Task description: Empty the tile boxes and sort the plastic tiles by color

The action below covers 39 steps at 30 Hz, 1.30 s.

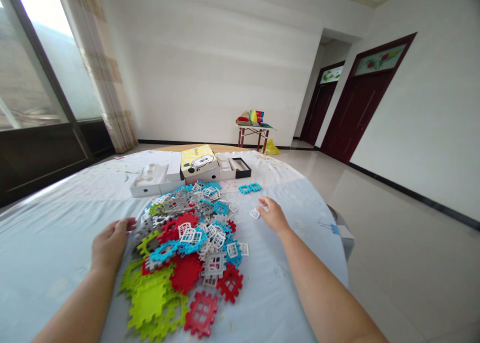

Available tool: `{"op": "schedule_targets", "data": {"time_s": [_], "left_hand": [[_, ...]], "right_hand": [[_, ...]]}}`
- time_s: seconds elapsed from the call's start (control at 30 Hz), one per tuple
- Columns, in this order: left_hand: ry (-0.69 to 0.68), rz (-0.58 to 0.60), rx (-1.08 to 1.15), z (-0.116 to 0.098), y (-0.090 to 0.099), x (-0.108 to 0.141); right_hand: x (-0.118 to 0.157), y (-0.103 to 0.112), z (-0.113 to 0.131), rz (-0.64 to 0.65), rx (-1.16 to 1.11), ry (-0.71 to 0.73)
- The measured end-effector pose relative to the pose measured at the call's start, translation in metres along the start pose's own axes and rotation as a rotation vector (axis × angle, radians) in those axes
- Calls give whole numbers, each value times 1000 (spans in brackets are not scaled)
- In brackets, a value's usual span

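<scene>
A heap of plastic interlocking building pieces lies on the table between my hands. It has lime green panels (148,298), red panels (186,273), blue frames (165,251), grey pieces (180,203) and small white window grids (218,240). My left hand (111,243) rests at the heap's left edge, fingers loosely stretched toward it, holding nothing that I can see. To the right of the heap, my right hand (273,215) has its thumb and forefinger apart. A small white window piece (255,213) lies right by its thumb tip; whether they touch is unclear.
A pale blue cloth (300,203) covers the round table. Behind the heap stand white box trays (150,179), a yellow cartoon box (199,162) and a black-rimmed box (242,168). Joined blue pieces (250,188) lie apart. A small side table (257,128) stands by the wall.
</scene>
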<state>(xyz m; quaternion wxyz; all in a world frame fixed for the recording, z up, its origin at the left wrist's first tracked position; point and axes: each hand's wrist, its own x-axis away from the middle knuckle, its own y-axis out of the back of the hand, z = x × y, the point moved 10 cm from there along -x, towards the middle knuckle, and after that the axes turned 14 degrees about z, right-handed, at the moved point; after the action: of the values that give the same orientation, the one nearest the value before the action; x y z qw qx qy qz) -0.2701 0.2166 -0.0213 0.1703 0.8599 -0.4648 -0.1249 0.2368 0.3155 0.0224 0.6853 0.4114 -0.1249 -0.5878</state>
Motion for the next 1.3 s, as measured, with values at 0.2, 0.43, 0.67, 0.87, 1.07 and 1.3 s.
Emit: {"op": "schedule_targets", "data": {"time_s": [0.2, 0.43, 0.67, 0.87, 1.07, 1.3], "left_hand": [[-32, 21, 12, 0, -3, -3], [-46, 21, 17, 2, -2, -4], [-74, 34, 46, -2, -4, -2], [-72, 39, 75, -2, -7, -3], [-60, 40, 91, -2, -7, -2], [-60, 27, 79, -1, -5, -1]], "right_hand": [[-6, -37, 45, 176, 129, 147], [-30, -81, 62, 332, 273, 106], [-36, -81, 56, 298, 271, 48], [-22, -52, 37, 291, 38, -5], [-9, -37, 39, 213, 90, -16], [3, -66, 94, 326, 39, 195]]}}
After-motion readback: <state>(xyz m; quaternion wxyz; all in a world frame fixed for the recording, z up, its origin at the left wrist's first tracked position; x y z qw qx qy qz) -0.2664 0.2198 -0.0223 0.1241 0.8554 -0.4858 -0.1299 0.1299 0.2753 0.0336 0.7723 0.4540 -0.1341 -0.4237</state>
